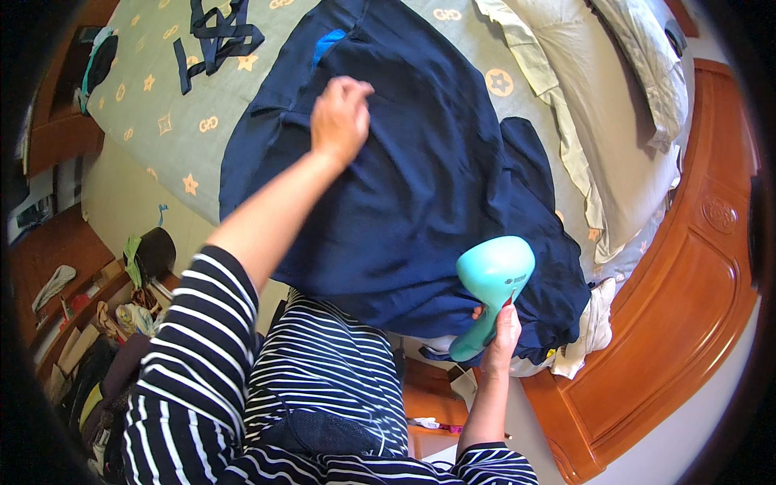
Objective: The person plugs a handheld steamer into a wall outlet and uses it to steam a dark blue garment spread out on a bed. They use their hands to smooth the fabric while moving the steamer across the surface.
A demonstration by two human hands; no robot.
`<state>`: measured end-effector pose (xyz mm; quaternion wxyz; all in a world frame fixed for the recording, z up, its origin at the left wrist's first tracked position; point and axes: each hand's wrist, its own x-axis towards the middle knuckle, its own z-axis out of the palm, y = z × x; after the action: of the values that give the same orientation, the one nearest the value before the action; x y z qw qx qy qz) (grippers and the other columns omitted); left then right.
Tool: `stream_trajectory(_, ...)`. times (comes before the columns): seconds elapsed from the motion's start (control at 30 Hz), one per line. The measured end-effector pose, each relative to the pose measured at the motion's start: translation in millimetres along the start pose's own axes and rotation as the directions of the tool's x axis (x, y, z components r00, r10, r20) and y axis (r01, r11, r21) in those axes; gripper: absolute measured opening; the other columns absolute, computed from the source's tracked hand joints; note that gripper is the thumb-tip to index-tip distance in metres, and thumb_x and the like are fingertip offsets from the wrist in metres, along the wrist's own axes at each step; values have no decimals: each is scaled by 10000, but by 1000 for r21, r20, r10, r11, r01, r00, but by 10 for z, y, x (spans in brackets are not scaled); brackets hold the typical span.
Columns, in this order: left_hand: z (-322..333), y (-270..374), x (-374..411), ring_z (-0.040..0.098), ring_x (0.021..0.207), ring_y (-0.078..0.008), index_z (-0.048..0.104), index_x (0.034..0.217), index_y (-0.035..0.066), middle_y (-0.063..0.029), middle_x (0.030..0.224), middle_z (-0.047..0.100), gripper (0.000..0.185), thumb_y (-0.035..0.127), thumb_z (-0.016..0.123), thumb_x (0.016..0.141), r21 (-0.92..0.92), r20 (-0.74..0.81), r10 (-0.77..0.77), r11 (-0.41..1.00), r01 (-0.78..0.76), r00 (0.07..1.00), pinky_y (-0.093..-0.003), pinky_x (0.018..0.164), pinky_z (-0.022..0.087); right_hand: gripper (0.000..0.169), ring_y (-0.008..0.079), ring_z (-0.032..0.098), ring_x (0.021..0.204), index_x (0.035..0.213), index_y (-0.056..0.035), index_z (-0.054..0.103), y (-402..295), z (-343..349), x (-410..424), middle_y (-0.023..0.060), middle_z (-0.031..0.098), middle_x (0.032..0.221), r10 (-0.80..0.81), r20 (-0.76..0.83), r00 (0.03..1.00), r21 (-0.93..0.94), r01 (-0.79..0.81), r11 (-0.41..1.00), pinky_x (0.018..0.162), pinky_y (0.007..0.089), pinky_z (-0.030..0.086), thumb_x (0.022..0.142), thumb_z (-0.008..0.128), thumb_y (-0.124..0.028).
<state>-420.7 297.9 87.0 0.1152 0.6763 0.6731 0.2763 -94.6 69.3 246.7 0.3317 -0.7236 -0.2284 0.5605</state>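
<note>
A dark navy garment (412, 182) lies spread and wrinkled over the bed, with a small bright blue patch (328, 46) showing near its upper left. Over its left part is my left hand (342, 118), fingers partly curled; whether it touches or pinches the cloth is unclear. My right hand (504, 330) grips the handle of a turquoise handheld garment steamer (496, 270), whose rounded head is above the garment's lower right. The steamer's front face is hidden from view. A dark fabric belt (223, 45) lies in loose loops at the upper left.
The bed's patterned grey-green sheet (242, 97) surrounds the garment. Pillows (582, 91) lie along the right, beside a carved wooden headboard (679, 303). A crumpled pale cloth (591, 330) rests by the headboard. At lower left are a dark bin (159, 253) and an open drawer holding various items.
</note>
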Motion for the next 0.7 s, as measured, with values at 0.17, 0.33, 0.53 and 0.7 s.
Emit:
stream_trajectory(0.17,-62,-729,1028,604,1057,-270,649,1246,234,-46,1177,629,377,211,680,872,351,10,282,897,-268,959,-433,888,484,507,147,578,821,1139,-12,598,6,338,-1,73,634,922,-41,45,998,-44,43,998,775,291,459,1028,467,-488)
stream_trajectory(0.33,39,-743,1387,625,998,-176,761,969,236,14,964,678,156,211,653,859,419,414,241,806,-419,878,-351,869,424,527,137,574,831,1148,-27,603,12,676,4,67,633,930,-34,58,998,-49,37,998,777,285,457,1018,470,-520)
stream_trajectory(0.53,137,-576,1633,654,817,-226,692,869,199,6,842,639,54,221,644,881,198,78,394,894,-402,916,-397,761,443,528,132,563,832,1137,-30,605,-38,995,-52,64,627,925,-27,58,998,-16,28,999,767,271,441,1008,486,-528)
stream_trajectory(0.7,109,-555,1638,617,1013,-323,619,1158,155,-91,1142,622,288,187,665,875,92,75,358,927,-364,931,-418,855,473,534,131,561,827,1140,-23,607,-92,1237,-75,66,629,918,-8,30,1000,-71,10,997,763,273,439,1007,490,-527)
